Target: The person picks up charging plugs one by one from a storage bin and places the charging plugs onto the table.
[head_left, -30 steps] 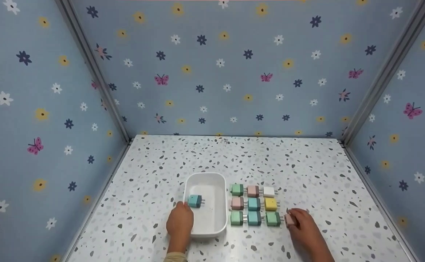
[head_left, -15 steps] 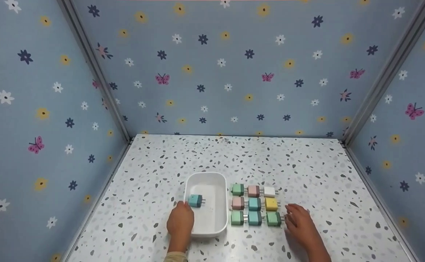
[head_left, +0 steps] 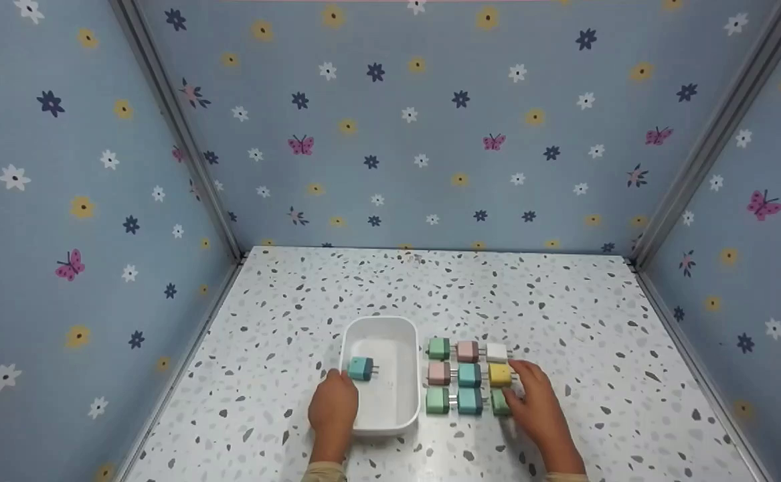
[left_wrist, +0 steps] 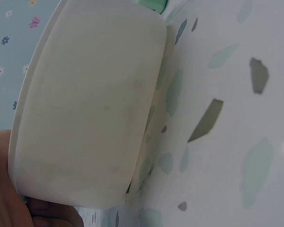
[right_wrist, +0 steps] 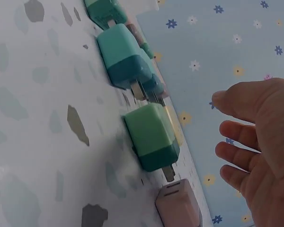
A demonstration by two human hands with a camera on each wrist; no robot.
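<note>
My left hand [head_left: 334, 405] grips the left wall of a white plastic tub [head_left: 413, 375]. A teal USB wall charger [head_left: 361, 369] lies inside it, prongs pointing right. Right of the tub, chargers lie in rows: green [head_left: 438, 400], teal [head_left: 470, 401], yellow [head_left: 499, 374], pink [head_left: 468, 351] and white [head_left: 496, 353] ones among them. Over the right end of the nearer rows hovers my right hand [head_left: 539, 408], fingers spread and holding nothing. It partly covers a green charger [right_wrist: 151, 135]. A pink charger [right_wrist: 179, 203] sits beyond that one's prongs, hidden by the hand in the head view.
A white speckled tabletop [head_left: 316, 288] carries everything. Flower-patterned blue panels [head_left: 430, 134] enclose it at the back and both sides, with grey metal posts [head_left: 183, 134] at the corners.
My right hand let go of the pink charger at the near row's right end. It then moved left over the yellow and green chargers. My left hand stays on the tub.
</note>
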